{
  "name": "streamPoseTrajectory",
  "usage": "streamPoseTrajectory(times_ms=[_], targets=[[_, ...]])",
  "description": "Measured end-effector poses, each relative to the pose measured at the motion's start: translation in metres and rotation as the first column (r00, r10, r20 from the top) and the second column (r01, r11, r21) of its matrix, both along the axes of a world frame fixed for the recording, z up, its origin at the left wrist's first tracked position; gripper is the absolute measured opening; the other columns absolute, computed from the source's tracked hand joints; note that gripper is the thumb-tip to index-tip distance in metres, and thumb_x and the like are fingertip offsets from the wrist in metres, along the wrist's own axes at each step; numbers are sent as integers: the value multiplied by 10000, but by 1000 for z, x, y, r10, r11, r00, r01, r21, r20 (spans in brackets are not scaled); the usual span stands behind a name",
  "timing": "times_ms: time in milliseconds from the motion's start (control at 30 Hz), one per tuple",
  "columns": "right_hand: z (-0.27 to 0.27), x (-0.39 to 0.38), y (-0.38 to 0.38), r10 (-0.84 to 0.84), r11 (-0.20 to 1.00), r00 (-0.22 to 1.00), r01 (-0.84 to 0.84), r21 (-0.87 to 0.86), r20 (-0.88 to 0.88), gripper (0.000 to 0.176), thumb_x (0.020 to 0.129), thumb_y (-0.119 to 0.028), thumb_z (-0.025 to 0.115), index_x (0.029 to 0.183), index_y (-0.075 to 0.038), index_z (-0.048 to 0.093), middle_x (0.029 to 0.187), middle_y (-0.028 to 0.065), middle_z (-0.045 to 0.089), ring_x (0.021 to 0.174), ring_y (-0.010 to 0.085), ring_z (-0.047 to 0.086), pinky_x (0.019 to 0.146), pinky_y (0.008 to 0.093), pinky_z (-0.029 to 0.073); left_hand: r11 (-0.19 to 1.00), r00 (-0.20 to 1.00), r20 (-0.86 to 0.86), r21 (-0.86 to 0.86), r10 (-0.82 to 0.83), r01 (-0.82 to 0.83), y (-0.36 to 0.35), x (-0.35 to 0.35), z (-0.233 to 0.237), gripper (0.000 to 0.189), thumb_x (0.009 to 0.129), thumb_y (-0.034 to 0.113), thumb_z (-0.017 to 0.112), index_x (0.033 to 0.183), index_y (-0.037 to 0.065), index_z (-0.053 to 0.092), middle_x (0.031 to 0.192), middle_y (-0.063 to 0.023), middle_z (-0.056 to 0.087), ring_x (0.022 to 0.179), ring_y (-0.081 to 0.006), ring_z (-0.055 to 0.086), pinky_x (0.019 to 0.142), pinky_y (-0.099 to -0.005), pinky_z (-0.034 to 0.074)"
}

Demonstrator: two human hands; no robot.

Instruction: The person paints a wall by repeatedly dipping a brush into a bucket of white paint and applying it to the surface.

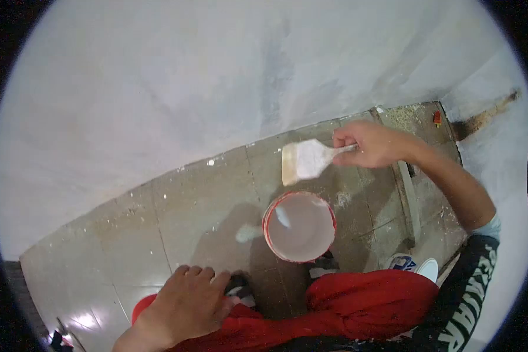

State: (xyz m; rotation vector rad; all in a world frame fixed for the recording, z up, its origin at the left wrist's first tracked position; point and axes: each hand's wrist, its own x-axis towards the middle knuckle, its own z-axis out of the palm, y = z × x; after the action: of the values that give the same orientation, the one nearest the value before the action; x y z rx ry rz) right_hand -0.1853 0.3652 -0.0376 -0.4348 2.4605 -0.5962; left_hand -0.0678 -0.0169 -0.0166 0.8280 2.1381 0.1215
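My right hand is closed around the handle of a wide paintbrush. The brush is held flat with its pale bristles pointing left, and white paint coats its head. Just below the brush stands a round bucket with a red rim and whitish insides; how much paint it contains is hard to make out. Over my knee in the red trousers rests my left hand, its fingers stretched out and holding nothing.
A whitish, patchy wall rises ahead. Paint spots dot the tiled floor. To the right lie a long pale strip, a white container with blue print and a small red object. Brown staining marks the right wall.
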Motion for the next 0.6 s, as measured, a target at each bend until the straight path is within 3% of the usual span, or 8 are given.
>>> streamPoseTrajectory(times_ms=[133,200,333,433,500,533,600], targets=[[-11,35,-31,159,987,987,-159,-4,23,302,805,-272,709,897,5,633,808,212,643,777,337,637,706,425,491,995,998,61,98,11,-17,-4,3,4,490,944,395,549,1210,-14,584,1056,-213,643,1052,-374,597,986,-438,430],[-20,51,-48,270,953,958,-280,113,101,229,779,-190,686,876,17,669,848,254,659,835,406,655,730,461,518,997,999,31,75,6,-8,-7,3,6,466,934,373,567,1189,-16,593,1044,-207,644,1046,-369,598,977,-434,435],[-60,80,-79,308,882,921,-370,291,239,157,765,-108,638,874,-2,674,807,243,643,804,428,638,720,482,515,996,999,-17,82,28,-26,-14,5,12,451,917,351,595,1180,-15,599,1040,-205,643,1045,-363,600,976,-432,437],[-121,94,-79,394,890,914,-405,208,97,119,731,-66,609,767,31,667,781,260,642,788,423,651,695,484,522,995,999,-18,94,43,-41,-15,10,15,441,903,332,614,1178,-12,600,1044,-205,642,1049,-361,601,974,-427,440],[-164,99,-78,484,869,864,-457,188,-136,120,712,-74,618,716,36,666,806,254,658,795,403,672,691,477,536,994,998,-31,90,59,-56,-16,12,16,436,906,332,611,1175,-10,600,1044,-205,642,1050,-358,602,973,-425,442],[-176,101,-79,487,868,862,-460,186,-140,120,712,-74,618,716,36,666,806,254,658,795,403,672,691,477,536,994,997,-33,86,62,-59,-17,14,16,436,906,332,611,1175,-10,600,1044,-205,642,1050,-358,602,973,-425,442],[-192,104,-81,529,839,829,-479,256,-180,178,728,-93,633,857,11,697,844,219,680,772,396,683,695,494,554,995,996,-68,84,55,-50,-20,15,16,433,907,329,609,1177,-10,598,1041,-202,643,1042,-357,604,967,-426,446]])
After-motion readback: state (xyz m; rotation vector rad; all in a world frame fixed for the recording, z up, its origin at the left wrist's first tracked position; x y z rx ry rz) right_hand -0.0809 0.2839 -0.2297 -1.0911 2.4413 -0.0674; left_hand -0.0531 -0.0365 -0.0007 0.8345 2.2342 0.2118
